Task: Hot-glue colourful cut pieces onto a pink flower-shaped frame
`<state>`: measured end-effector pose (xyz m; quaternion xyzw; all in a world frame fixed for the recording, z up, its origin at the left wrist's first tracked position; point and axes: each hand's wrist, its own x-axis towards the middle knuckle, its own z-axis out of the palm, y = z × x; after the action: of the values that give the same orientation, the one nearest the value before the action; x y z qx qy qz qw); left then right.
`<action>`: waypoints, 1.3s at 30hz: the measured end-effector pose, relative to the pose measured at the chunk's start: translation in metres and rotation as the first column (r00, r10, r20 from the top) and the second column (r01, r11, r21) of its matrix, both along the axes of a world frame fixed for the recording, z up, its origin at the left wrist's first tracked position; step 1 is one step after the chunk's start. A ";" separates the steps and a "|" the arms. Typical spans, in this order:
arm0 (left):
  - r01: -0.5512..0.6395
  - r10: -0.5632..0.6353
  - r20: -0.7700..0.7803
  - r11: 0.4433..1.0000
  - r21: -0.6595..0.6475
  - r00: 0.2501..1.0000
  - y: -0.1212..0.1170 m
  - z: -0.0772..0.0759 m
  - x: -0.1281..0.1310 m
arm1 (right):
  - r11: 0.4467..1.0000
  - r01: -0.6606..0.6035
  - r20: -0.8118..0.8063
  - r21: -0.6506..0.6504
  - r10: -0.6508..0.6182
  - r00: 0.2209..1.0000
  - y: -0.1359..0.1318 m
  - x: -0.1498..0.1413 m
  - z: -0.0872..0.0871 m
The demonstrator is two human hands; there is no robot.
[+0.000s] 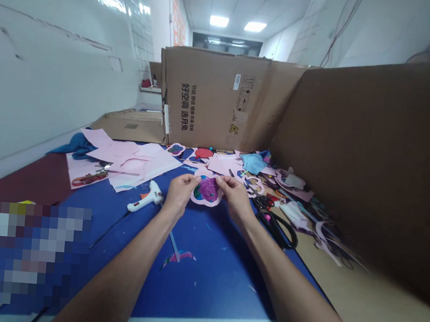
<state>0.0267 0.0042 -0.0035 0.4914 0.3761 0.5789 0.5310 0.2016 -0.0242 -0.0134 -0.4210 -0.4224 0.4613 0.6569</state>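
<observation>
Between my two hands I hold up a flower-shaped pink paper frame [209,201] with purple, green and blue patterned fabric [208,189] filling its middle. My left hand [180,192] pinches its left edge between thumb and finger. On the opposite edge, my right hand [234,195] has the same kind of pinch. A white hot glue gun [145,200] lies on the blue table just left of my left hand. Black-handled scissors [278,228] rest right of my right hand. Below the flower, a strip of colourful fabric scrap [178,259] lies flat.
Pink paper sheets [137,156] and red-handled scissors [89,177] lie at the back left. Blue fabric [252,163], a red piece [203,153] and paper scraps clutter the back and right. Tall cardboard [212,101] walls the rear and right side.
</observation>
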 end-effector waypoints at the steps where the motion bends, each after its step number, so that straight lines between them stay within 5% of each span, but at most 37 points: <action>1: 0.014 -0.014 0.006 1.000 -0.004 1.000 -0.001 0.000 0.001 | 1.000 0.006 0.007 0.007 -0.006 1.000 0.000 0.001 0.000; 34: 0.107 -0.097 0.124 0.991 -0.077 0.988 -0.002 -0.003 0.003 | 0.994 -0.107 0.004 -0.034 0.107 0.994 -0.009 -0.004 0.007; 39: 0.050 -0.040 0.128 0.996 -0.071 0.991 0.003 -0.006 0.002 | 0.992 -0.119 0.004 -0.045 0.119 0.993 -0.010 -0.005 0.007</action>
<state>0.0285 0.0069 -0.0095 0.4418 0.3517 0.5825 0.5846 0.1968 -0.0344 -0.0066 -0.4112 -0.4387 0.5076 0.6171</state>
